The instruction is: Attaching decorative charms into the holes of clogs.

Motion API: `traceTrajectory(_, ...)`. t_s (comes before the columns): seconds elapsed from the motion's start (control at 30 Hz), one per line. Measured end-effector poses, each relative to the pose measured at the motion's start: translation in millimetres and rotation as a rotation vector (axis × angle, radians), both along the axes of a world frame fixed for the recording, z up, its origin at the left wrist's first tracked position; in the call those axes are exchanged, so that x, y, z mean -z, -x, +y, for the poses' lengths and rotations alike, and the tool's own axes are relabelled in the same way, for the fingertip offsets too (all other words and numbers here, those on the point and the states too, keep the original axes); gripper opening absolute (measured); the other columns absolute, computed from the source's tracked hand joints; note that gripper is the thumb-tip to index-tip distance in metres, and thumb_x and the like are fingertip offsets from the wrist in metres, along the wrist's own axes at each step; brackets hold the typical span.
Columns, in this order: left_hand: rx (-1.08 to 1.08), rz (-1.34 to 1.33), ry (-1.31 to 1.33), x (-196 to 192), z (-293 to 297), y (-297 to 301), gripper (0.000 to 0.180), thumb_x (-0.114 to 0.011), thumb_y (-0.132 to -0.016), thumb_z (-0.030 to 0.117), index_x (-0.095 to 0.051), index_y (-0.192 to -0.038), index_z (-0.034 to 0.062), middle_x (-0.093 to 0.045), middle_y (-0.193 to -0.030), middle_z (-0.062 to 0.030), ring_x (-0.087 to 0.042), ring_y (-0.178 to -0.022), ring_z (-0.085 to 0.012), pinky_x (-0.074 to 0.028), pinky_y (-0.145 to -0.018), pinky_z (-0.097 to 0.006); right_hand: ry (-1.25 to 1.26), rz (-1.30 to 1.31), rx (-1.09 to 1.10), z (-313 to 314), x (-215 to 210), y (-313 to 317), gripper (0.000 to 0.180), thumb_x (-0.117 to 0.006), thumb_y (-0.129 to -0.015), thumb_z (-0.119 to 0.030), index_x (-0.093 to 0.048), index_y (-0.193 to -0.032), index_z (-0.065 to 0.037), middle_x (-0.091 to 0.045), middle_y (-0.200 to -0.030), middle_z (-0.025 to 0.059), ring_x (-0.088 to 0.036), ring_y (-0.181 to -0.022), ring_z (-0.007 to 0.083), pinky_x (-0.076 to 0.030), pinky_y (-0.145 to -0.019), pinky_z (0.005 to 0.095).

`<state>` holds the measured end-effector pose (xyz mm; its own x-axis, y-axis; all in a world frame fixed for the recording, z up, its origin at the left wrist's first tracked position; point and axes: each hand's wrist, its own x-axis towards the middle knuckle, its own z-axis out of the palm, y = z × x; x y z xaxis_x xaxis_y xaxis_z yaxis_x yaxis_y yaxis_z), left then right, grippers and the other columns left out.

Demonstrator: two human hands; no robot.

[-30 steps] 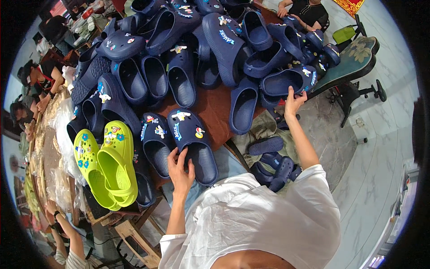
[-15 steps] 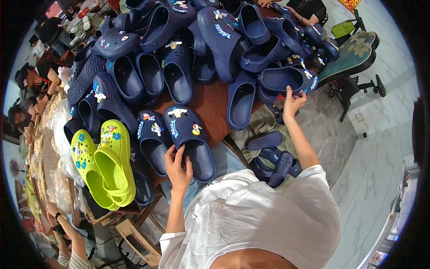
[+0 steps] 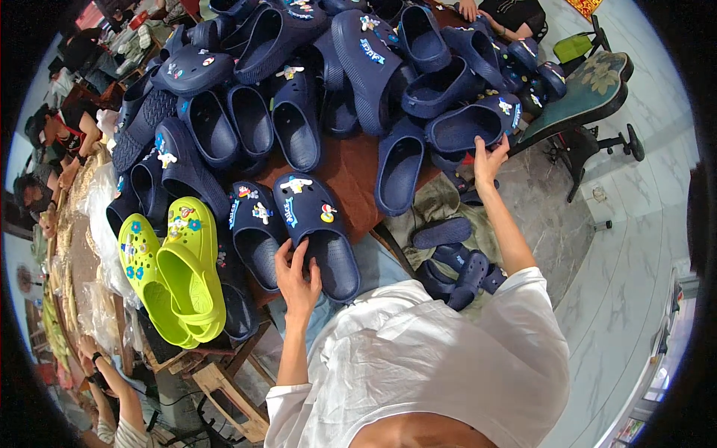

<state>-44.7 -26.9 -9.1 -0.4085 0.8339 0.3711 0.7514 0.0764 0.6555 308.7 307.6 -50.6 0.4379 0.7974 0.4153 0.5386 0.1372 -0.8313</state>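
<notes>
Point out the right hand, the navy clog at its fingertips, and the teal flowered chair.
Right hand (image 3: 489,162): head view, back of the hand.
Navy clog (image 3: 468,129): head view, insole.
Teal flowered chair (image 3: 579,108): head view, padded surface.

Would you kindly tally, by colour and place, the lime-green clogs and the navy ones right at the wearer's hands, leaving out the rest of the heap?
Lime-green clogs: 2
Side-by-side navy clogs at the left hand: 2
Navy clog at the right hand: 1
Total: 5
</notes>
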Motion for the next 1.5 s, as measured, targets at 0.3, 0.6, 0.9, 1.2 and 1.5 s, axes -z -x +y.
traceTrajectory(0.3, 0.016, -0.006, 0.003, 4, -1, 3, 0.040, -0.066, -0.081, 0.003, -0.066, -0.121, 0.0085, -0.051, -0.125, -0.0191, -0.060, -0.092, -0.0267, -0.052, -0.074, -0.034, -0.064, 0.189, 0.036, -11, 7, 8, 0.090, -0.075, -0.085, -0.033, -0.020, -0.145, 0.005, -0.034, -0.132, 0.0260, -0.041, -0.118, 0.0305, -0.039, -0.100, 0.0402)
traceTrajectory(0.6, 0.041, 0.056, -0.231, -21, 14, -19, 0.038, -0.072, -0.071, 0.004, -0.072, -0.109, 0.0098, -0.053, -0.119, -0.0196, -0.057, -0.098, -0.0310, -0.049, -0.083, -0.038, -0.074, 0.264, 0.068, 4, 20, -4, 0.081, -0.073, -0.084, -0.030, -0.026, -0.142, 0.003, -0.036, -0.128, 0.0271, -0.039, -0.115, 0.0318, -0.035, -0.099, 0.0421)
traceTrajectory(0.9, 0.573, 0.165, 0.021, -10, 118, -91, 0.059, -0.075, -0.073, 0.013, -0.055, -0.127, 0.0042, -0.052, -0.133, -0.0169, -0.061, -0.101, -0.0340, -0.051, -0.084, -0.042, -0.024, 0.260, 0.112, 5, 5, 2, 0.074, -0.064, -0.085, -0.025, -0.027, -0.142, 0.003, -0.035, -0.128, 0.0285, -0.038, -0.114, 0.0321, -0.035, -0.099, 0.0417)
traceTrajectory(1.2, 0.576, 0.256, 0.127, 14, 148, -95, 0.025, -0.071, -0.077, 0.008, -0.066, -0.101, 0.0071, -0.060, -0.091, -0.0111, -0.065, -0.085, -0.0313, -0.053, -0.073, -0.041, -0.029, 0.193, 0.278, 21, 24, -32, 0.060, -0.055, -0.089, -0.020, -0.032, -0.140, 0.002, -0.035, -0.131, 0.0221, -0.054, -0.104, 0.0274, -0.056, -0.065, 0.0326)
traceTrajectory(1.5, 0.581, -0.278, 0.042, -61, 100, -73, 0.022, -0.069, -0.082, 0.008, -0.063, -0.102, 0.0021, -0.058, -0.090, -0.0122, -0.063, -0.073, -0.0273, -0.049, -0.067, -0.035, -0.089, 0.306, 0.283, 9, -13, -8, 0.057, -0.047, -0.089, -0.016, -0.032, -0.136, 0.011, -0.038, -0.134, 0.0323, -0.039, -0.125, 0.0413, -0.030, -0.107, 0.0466)
